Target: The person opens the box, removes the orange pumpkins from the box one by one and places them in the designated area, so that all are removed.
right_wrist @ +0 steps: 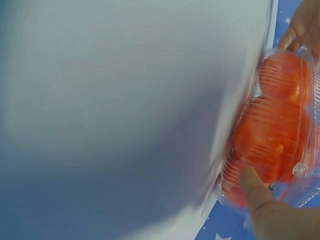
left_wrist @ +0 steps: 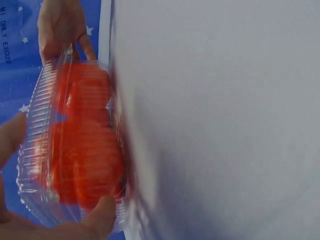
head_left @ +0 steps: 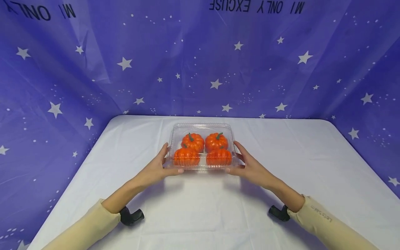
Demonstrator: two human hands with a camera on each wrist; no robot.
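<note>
A clear plastic clamshell container (head_left: pixel 201 127) with its lid down sits toward the far side of the table, held between both hands. Through its walls show several orange pumpkins (head_left: pixel 187 157) with green stems, set in two rows. My left hand (head_left: pixel 153 172) grips the container's left side, thumb along the near edge and fingers at the side wall. From the right, my right hand (head_left: pixel 254 171) holds the opposite side in the same manner. The left wrist view shows the ribbed container wall (left_wrist: pixel 42 110) between thumb and fingers. In the right wrist view the thumb (right_wrist: pixel 255 190) presses the wall.
A white cloth (head_left: pixel 200 211) covers the table. Behind and at both sides hangs a purple-blue curtain (head_left: pixel 187 93) with white stars and printed words. A black device (head_left: pixel 131 216) is strapped at the left wrist, and another black device (head_left: pixel 279 213) at the right.
</note>
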